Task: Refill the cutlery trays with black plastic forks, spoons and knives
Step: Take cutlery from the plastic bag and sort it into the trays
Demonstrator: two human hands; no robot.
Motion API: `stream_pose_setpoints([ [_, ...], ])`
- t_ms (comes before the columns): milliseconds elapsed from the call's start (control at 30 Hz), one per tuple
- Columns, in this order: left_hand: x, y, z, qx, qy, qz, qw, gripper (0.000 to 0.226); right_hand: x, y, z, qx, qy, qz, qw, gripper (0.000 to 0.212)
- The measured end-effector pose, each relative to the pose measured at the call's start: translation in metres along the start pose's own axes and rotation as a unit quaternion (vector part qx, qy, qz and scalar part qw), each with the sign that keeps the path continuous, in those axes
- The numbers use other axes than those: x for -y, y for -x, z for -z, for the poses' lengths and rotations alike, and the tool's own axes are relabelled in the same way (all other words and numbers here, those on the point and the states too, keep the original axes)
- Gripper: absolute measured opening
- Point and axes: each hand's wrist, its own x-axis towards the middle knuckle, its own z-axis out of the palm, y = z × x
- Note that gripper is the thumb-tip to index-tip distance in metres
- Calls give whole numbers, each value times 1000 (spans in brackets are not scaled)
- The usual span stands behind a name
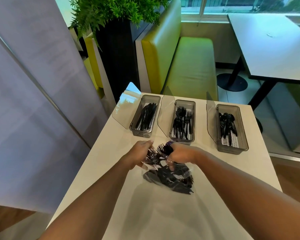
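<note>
Over the table, left hand, right hand tight on fork bag

Left hand, right hand, fork bag

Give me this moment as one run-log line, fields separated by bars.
left hand: holds clear bag | right hand: grips forks | middle tray: lid open

No text, label, brand or number can be read — none on the cutlery trays mid-frame, none on the clear bag below them.
</note>
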Motion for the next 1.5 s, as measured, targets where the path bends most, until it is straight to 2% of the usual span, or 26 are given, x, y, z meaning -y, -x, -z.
stream_pose_setpoints([
  [100, -2, -1, 1, 8, 5, -11, 1000, 41, 1, -2, -1, -3, 31, 1, 1000, 32],
  [233, -4, -1, 0, 9, -13, -18, 1000, 38, 4, 0, -4, -27, 70, 7, 997, 42],
  [433, 0, -5, 4, -8, -2, -27, 1000, 34, 6, 1, 6, -12, 101, 2, 995, 36],
  [600, -7, 1, 3, 19, 56, -17, 998, 38, 10, 6, 20, -42, 41, 32, 998, 12],
  [667, -9, 2, 5, 42, 66, -1, 997, 40, 10, 8, 26, -64, 30, 35, 997, 11],
  [800, -2, 3, 9, 111, 75, 7, 991, 65, 4, 11, 36, -71, -60, 4, 996, 30],
  [833, 0, 2, 9, 124, 60, -3, 990, 70, 2, 11, 37, -69, -77, -1, 995, 28],
  [867, 1, 3, 9, 130, 41, -21, 990, 67, 1, 12, 38, -68, -93, 0, 993, 23],
  [967, 7, 2, 9, 131, -5, -63, 989, 33, -4, 13, 38, -54, -157, 12, 986, 21],
  [1133, 16, -1, 13, 177, -73, -47, 980, 2, -6, 14, 41, -40, -226, 75, 970, 9],
  [1267, 18, 3, 15, 275, -104, 20, 956, 12, 4, 15, 39, -46, -343, 102, 933, 8],
  [1500, 23, 7, 23, 321, -127, 123, 930, 13, 26, 11, 34, -66, -455, 97, 883, 9],
])
